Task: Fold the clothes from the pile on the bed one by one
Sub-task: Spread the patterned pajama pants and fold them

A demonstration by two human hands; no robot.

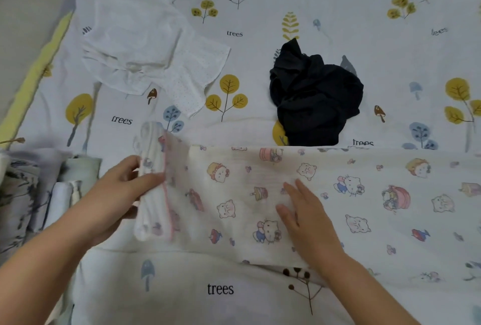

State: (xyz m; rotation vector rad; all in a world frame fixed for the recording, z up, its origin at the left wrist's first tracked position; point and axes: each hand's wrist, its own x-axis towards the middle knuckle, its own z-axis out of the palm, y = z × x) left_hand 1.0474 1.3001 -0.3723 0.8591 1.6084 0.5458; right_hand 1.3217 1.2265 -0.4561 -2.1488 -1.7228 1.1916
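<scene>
A long white cloth with cartoon cat prints [364, 194] lies spread across the bed in front of me. My left hand [122, 184] grips its left end, which is lifted and turned over toward the right. My right hand [304, 215] presses flat on the cloth's middle with straight fingers. A crumpled white dotted garment [148, 48] lies at the back left. At the back centre sits a crumpled dark navy garment [315, 95].
The bed sheet [221, 288] is pale with printed trees and mushrooms. A stack of folded fabrics [33, 194] sits at the left edge beside my left arm. The bed's yellow-trimmed edge [39, 64] runs along the far left.
</scene>
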